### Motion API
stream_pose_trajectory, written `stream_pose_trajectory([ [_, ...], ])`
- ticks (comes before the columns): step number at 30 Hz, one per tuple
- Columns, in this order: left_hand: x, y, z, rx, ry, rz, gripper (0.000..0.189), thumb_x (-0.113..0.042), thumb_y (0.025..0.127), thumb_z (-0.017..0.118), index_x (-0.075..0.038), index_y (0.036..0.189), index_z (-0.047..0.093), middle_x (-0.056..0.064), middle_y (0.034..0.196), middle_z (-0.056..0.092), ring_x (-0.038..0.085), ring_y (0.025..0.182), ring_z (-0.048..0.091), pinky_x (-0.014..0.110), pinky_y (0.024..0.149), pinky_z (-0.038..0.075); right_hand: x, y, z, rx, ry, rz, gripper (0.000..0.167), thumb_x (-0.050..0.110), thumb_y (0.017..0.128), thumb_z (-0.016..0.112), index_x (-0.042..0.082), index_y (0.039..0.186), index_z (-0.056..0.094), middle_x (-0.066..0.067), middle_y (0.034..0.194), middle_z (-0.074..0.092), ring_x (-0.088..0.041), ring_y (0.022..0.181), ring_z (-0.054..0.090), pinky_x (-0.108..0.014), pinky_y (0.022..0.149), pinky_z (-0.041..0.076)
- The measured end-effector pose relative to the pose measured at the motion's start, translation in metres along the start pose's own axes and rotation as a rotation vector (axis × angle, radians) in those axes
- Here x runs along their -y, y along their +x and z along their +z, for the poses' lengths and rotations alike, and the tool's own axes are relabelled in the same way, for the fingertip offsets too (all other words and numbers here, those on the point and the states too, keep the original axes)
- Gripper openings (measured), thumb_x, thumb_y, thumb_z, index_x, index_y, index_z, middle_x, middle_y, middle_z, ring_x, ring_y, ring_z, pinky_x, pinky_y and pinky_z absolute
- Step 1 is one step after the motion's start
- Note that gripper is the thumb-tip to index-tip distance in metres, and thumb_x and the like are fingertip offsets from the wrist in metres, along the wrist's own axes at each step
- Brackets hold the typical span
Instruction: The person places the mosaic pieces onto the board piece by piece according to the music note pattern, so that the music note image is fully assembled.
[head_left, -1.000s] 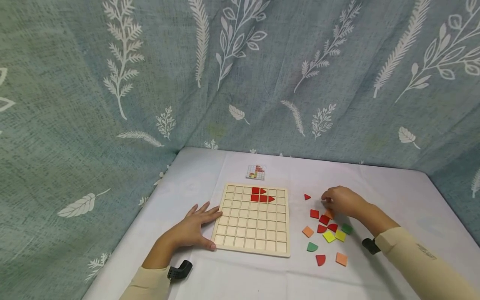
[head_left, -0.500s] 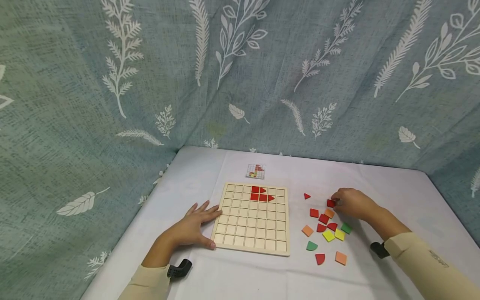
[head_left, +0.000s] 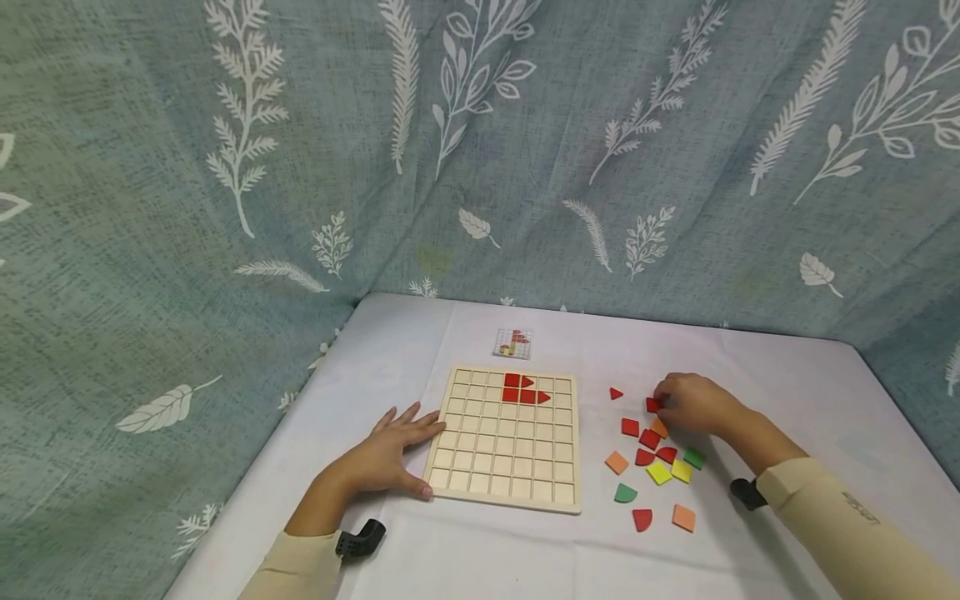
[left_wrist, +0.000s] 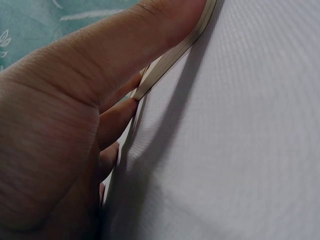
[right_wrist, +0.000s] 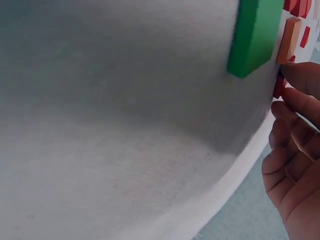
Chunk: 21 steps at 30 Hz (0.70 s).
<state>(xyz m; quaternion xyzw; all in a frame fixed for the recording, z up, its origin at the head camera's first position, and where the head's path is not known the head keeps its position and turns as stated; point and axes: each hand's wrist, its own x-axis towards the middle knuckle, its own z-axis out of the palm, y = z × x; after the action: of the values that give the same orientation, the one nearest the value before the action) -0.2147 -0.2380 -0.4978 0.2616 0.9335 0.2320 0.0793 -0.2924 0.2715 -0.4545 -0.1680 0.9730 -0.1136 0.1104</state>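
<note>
— Wooden board point(head_left: 483, 445), please: where does it lie? Then go from left to right.

— It lies flat on the white desk point(head_left: 465, 558), in front of the person. At its left side is the left hand point(head_left: 382, 457), with fingers spread. The thumb is at the near left corner and the forefinger reaches the left edge.

— Is the board difficult to handle?

— I judge it rather light and stiff, so a push could make it slide. The rim point(head_left: 504, 502) seems the best place to hold.

— And what comes next?

— Beyond the board lies a card point(head_left: 513, 343) with a small coloured pattern. On the board, near the far edge, red pieces point(head_left: 527, 397) make two short rows. To the right of the board there is a loose red triangle point(head_left: 616, 393), and after it the red tile point(head_left: 652, 405).

— Does somebody hold this tile?

— Yes, the right hand point(head_left: 693, 406) pinches it between thumb and forefinger. Whether it is lifted, I cannot tell. An orange tile point(head_left: 659, 427) is just beside it, on the near side.

— How would the red tile behave?

— Probably it is very light, hard and a little slippery, but not fragile. I would take it by two opposite edges, because the flat face gives little grip.
</note>
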Motion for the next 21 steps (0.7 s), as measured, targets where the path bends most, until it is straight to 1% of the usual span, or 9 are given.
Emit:
stream_pose_trajectory([
  [7, 0.003, 0.0, 0.001, -0.001, 0.001, 0.004, 0.116, -0.076, 0.052, 0.076, -0.022, 0.149, 0.043, -0.006, 0.156, 0.029, 0.027, 0.147, 0.009, 0.053, 0.116, -0.004, -0.001, 0.006, 0.001, 0.032, 0.078, 0.018, 0.035, 0.017, 0.079, 0.079, 0.004, 0.11, 0.069, -0.004, 0.1, 0.065, -0.025, 0.093, 0.058, -0.047, 0.086, 0.054],
  [9, 0.003, 0.0, 0.001, 0.004, 0.001, 0.009, 0.115, -0.076, 0.052, 0.076, -0.023, 0.149, 0.042, -0.007, 0.157, 0.028, 0.026, 0.147, 0.008, 0.052, 0.116, -0.004, -0.002, 0.007, 0.001, 0.041, 0.082, 0.034, 0.035, 0.018, 0.078, 0.08, 0.005, 0.109, 0.069, -0.003, 0.099, 0.065, -0.024, 0.092, 0.057, -0.046, 0.085, 0.054],
  [13, 0.001, 0.0, 0.0, 0.008, -0.005, 0.016, 0.115, -0.074, 0.053, 0.077, -0.022, 0.149, 0.042, -0.007, 0.156, 0.028, 0.026, 0.147, 0.008, 0.052, 0.116, -0.004, -0.004, 0.01, 0.001, 0.047, 0.078, 0.031, 0.035, 0.02, 0.075, 0.082, 0.006, 0.104, 0.069, -0.001, 0.094, 0.063, -0.023, 0.087, 0.055, -0.044, 0.081, 0.055],
  [17, 0.0, 0.0, -0.001, 0.009, -0.01, -0.002, 0.116, -0.074, 0.052, 0.078, -0.021, 0.149, 0.043, -0.007, 0.156, 0.029, 0.025, 0.147, 0.008, 0.052, 0.116, -0.004, -0.003, 0.014, 0.0, 0.052, 0.084, 0.022, 0.037, 0.022, 0.072, 0.085, 0.008, 0.103, 0.068, -0.001, 0.093, 0.063, -0.022, 0.086, 0.055, -0.042, 0.078, 0.056],
  [21, 0.001, -0.001, 0.0, 0.01, -0.004, -0.017, 0.116, -0.075, 0.051, 0.077, -0.023, 0.149, 0.043, -0.008, 0.156, 0.029, 0.024, 0.147, 0.008, 0.051, 0.116, -0.004, 0.0, 0.016, -0.001, 0.053, 0.089, 0.02, 0.038, 0.022, 0.072, 0.085, 0.009, 0.103, 0.069, -0.001, 0.094, 0.063, -0.022, 0.086, 0.055, -0.04, 0.077, 0.056],
])
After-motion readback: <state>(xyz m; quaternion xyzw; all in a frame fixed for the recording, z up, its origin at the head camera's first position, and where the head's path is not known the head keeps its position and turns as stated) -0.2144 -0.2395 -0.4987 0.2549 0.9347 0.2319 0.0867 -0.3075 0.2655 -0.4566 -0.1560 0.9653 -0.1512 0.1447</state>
